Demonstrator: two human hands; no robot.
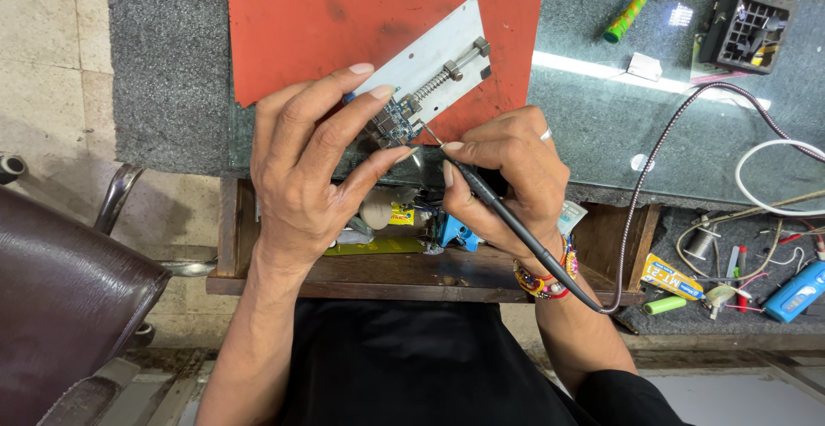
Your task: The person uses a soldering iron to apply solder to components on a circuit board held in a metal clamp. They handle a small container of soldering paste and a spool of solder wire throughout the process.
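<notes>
The left hand (305, 164) lies spread over the near edge of the tabletop (601, 142), its fingers long and only slightly curled, the fingertips pressing on a small blue circuit board (394, 123) clamped at the lower end of a metal board holder (434, 61). The holder, a pale plate with a spring-loaded rod along one side, lies at a slant on a red mat (344, 13). The right hand (507, 177) is closed in a pen grip around a thin black soldering iron (481, 194), whose fine tip touches the board just beside the left fingertips. A braided cable (653, 168) runs from the iron's rear end, under the wrist, then arcs up over the dark glass tabletop. The right wrist carries beaded bracelets (546, 280), and a ring sits on one finger. Below the hands, an open wooden drawer (430, 275) holds small bits and a blue tool. To the right, a lower shelf holds a green battery (666, 305), wires and a blue device (795, 293). A green-and-blue brush (632, 9) lies at the tabletop's far side.
</notes>
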